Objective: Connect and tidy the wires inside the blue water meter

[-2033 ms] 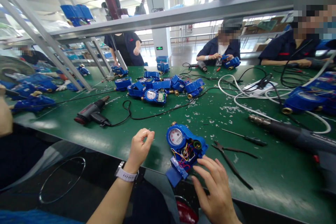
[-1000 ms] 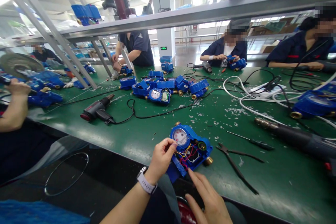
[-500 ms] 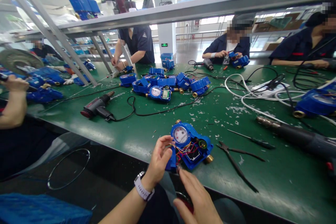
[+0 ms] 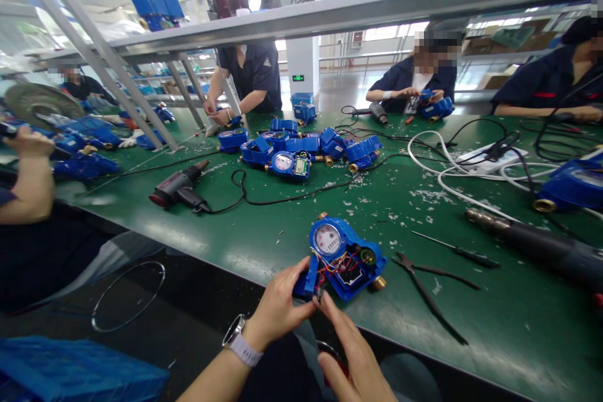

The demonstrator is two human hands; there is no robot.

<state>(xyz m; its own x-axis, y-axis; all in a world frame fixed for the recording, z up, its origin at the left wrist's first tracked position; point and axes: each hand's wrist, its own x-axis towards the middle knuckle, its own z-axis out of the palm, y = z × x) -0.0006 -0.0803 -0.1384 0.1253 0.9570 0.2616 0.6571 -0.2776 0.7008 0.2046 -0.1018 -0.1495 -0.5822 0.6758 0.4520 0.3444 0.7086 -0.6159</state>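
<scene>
A blue water meter (image 4: 346, 257) lies at the table's near edge, its round dial facing up and its electronics compartment open. Red, yellow and dark wires run from it to a blue cover (image 4: 311, 273) at its left. My left hand (image 4: 277, 298), with a watch on the wrist, grips that cover between thumb and fingers. Just below, my right hand (image 4: 351, 342) has its fingers stretched out and thumb apart. Its fingertips are beside the dark wire ends (image 4: 320, 295); whether they touch is unclear.
Pliers (image 4: 424, 289) and a screwdriver (image 4: 456, 249) lie right of the meter, near a large heat gun (image 4: 532, 245). Another heat gun (image 4: 179, 188) rests at left. Several blue meters (image 4: 292, 163) sit farther back among cables and plastic scraps. Co-workers sit or stand around the table.
My left hand has moved slightly down and left and closed around the blue cover, which is now tilted up. My right hand stays close to the wire ends. The view has shifted a little.
</scene>
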